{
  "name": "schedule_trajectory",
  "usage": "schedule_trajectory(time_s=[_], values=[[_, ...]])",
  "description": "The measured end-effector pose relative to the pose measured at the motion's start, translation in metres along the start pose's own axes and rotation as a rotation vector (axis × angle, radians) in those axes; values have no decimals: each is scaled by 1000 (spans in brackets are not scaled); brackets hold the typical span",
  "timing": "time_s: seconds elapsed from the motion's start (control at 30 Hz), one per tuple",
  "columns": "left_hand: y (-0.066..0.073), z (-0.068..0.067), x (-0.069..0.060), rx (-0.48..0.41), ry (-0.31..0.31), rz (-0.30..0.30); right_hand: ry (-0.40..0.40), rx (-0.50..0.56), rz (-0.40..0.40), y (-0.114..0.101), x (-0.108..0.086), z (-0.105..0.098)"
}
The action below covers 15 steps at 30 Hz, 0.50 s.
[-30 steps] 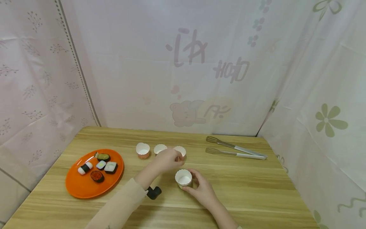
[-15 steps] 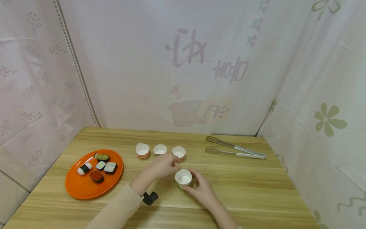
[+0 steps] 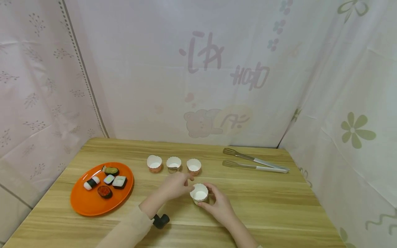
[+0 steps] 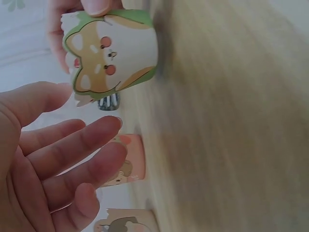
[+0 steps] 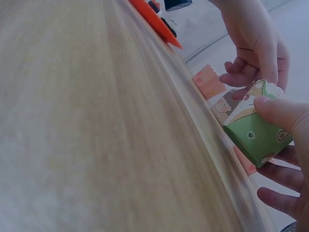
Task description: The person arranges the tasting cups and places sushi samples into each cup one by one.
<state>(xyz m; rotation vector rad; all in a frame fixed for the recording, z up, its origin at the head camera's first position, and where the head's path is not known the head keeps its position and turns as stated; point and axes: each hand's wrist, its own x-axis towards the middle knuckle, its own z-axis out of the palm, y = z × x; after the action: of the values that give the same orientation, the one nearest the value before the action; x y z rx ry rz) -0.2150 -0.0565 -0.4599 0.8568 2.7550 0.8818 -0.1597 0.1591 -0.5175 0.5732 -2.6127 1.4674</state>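
I see the right hand [image 3: 218, 205] holding the green cup [image 3: 199, 193] between thumb and fingers, well inside the back edge of the table [image 3: 266, 206], the left hand [image 3: 175, 186] empty, fingers parted, near the cup's rim.

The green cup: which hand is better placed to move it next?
Probably the right hand: it grips the green cup by its side, while the left hand is loosely curled near the rim, holding nothing.

We counted four paper cups [image 3: 154, 164] [image 3: 173, 164] [image 3: 194, 166] [image 3: 199, 193], five sushi pieces [image 3: 111, 171] [image 3: 91, 183] [image 3: 109, 179] [image 3: 119, 182] [image 3: 105, 192], one plate [image 3: 87, 203], one pair of tongs [image 3: 268, 168], two hands [image 3: 174, 186] [image 3: 219, 205] and one table [image 3: 263, 206].
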Motion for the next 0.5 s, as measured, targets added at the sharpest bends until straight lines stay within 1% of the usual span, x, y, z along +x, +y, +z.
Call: schedule_trajectory(time_s=[0.27,0.43,0.5], values=[[-4,11,-2,3,50,-23,15,-19,-13,3,0,2],[-2,16,-2,-15,85,-47,17,-16,-13,3,0,2],[0,17,-2,-23,90,-56,15,-11,-13,3,0,2]])
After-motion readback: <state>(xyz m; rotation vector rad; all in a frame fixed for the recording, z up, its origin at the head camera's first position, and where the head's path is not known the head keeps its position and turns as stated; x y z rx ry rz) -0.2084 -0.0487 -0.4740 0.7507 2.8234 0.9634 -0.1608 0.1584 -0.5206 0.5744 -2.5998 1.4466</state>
